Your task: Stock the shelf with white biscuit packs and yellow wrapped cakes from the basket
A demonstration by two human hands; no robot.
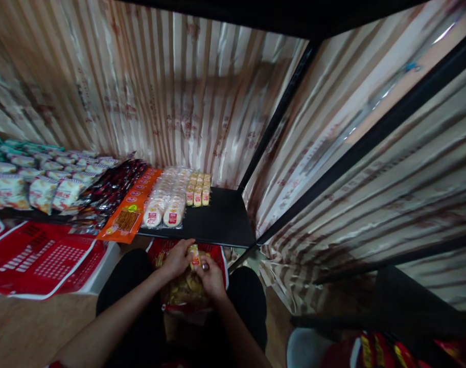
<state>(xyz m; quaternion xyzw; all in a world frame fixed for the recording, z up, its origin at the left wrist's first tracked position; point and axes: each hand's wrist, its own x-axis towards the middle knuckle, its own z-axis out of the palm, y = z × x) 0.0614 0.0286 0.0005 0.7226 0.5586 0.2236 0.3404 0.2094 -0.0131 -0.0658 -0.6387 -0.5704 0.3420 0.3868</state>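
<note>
Between my two hands is a small yellow snack packet [195, 255] with a red label, held just in front of the shelf edge. My left hand [178, 259] closes on its left side, and my right hand [211, 277] grips its lower right. A ring shows on a finger of the right hand. Below them, a red basket [226, 271] between my knees holds a heap of similar yellow packets [187, 290]. On the black shelf [221, 220] stand rows of yellow packets [197, 190] like the one I hold.
Left along the shelf lie round white cracker packs [162, 202], an orange snack bag [130, 209], dark packets [106, 189] and white packets [43, 189]. A red basket [52, 258] is at lower left. Black shelf posts [279, 117] and striped curtain surround the corner.
</note>
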